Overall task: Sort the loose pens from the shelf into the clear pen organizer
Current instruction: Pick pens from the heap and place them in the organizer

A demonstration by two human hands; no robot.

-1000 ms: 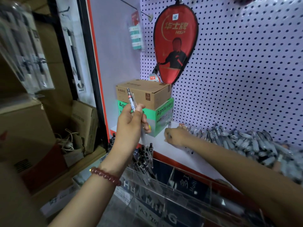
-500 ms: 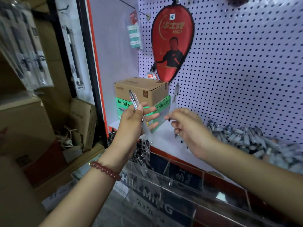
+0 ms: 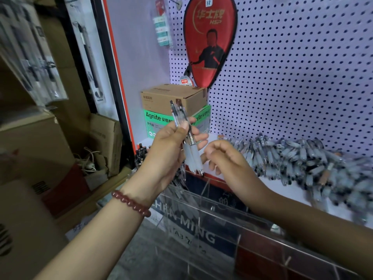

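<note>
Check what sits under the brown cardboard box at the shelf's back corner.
A green box printed Agnite lies directly under the brown cardboard box. The left hand and its two pens cover the green box's front corner.

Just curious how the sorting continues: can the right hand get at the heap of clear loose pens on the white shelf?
Probably yes: the right hand holds nothing, and the heap of clear pens lies uncovered right beside it.

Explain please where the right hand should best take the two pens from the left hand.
Probably at the white rubber grips, coming from the right. The pens stand nearly upright, tips down; the left hand covers their middles, so the grips below it are bare and face the right hand.
</note>
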